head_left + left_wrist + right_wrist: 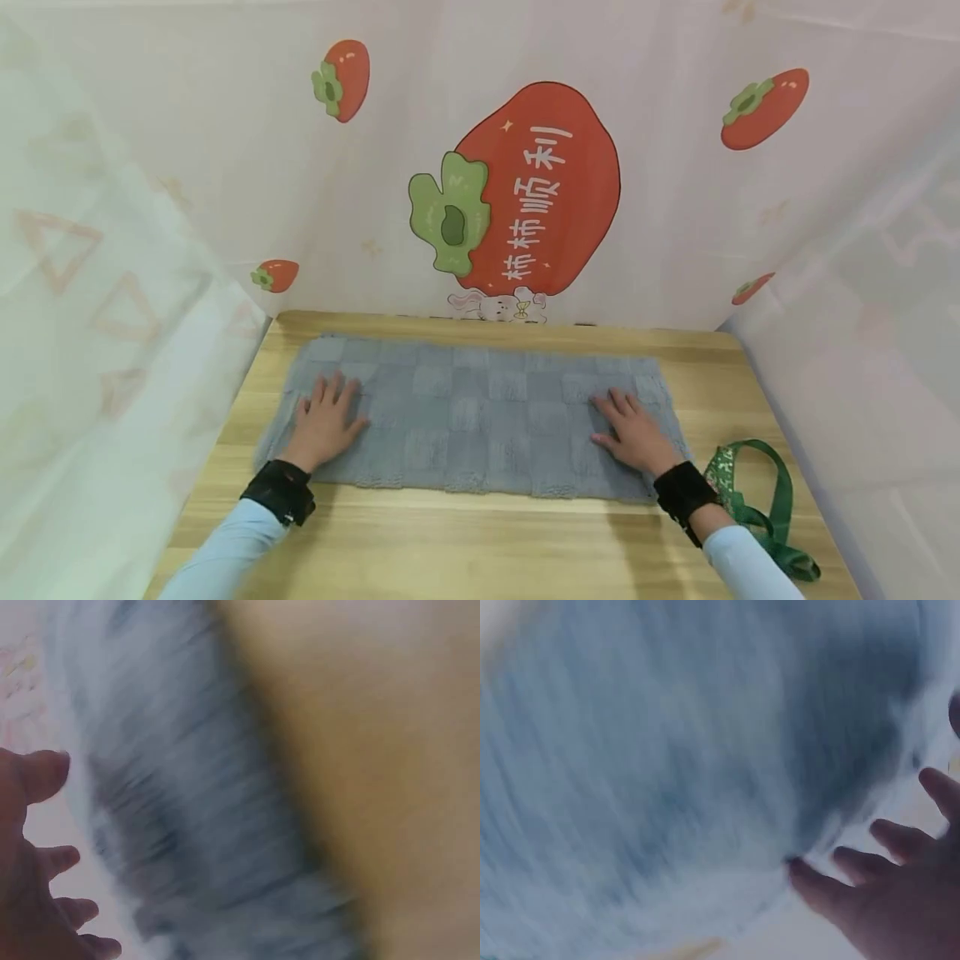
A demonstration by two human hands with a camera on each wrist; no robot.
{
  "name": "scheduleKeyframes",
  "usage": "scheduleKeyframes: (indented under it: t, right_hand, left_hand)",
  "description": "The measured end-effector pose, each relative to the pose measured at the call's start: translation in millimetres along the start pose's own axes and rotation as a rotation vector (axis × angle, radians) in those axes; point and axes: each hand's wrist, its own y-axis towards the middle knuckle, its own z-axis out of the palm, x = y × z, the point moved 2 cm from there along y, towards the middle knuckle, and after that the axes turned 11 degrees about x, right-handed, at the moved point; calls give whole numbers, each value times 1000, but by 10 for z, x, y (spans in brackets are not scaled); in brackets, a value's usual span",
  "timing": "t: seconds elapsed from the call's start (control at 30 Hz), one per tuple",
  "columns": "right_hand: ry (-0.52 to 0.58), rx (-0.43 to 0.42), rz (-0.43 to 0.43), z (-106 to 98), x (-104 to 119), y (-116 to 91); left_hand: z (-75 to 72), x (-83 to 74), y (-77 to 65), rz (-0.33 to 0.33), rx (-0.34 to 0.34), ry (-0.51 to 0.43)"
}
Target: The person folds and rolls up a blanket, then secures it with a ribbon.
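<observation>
A blue-grey checked plush towel (472, 408) lies spread in a long rectangle across the wooden table. Over its left end is my left hand (322, 423), palm down with the fingers apart. Near the right end my right hand (633, 435) is likewise palm down, fingers spread and pointing inward. In the left wrist view the towel (180, 772) is blurred, with the left fingers (64, 859) extended at the side. The right wrist view shows the towel (667, 765) close up and the straight right fingers (900, 840) beside it.
A green patterned cloth item with a strap (780, 500) lies at the table's right edge, beside my right wrist. The wooden table (465, 542) is bordered by a white curtain (187, 100) printed with persimmons at the back and sides.
</observation>
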Motion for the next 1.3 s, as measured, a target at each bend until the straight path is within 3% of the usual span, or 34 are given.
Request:
scheduleKeyframes:
  t: [0.17,0.33,0.53,0.67,0.8,1.0,1.17,1.3]
  right_hand:
    - [-3,195,162,175,97,-73]
    - [43,276,240,215,83,-3]
    - [63,240,235,138,133,-62]
    - [-17,170,219,114,183,-140]
    - [-57,169,213,162,257,-177]
    - [32,222,290,365,415,-344]
    - [132,164,345,454,689,-623]
    - [193,135,401,549,912,-852]
  left_hand:
    - [229,50,-102,-42,115,-66]
    - [198,165,-29,-69,185,-114]
    - [137,76,-53,-93,131,-66]
    - [180,-41,-167,-106,106,-95]
    - [239,-14,-203,-109,116,-113]
    - [282,68,-99,-105,192,-82]
    - [258,87,-4,-67,189,-23]
    - [142,37,49,-30,188,44]
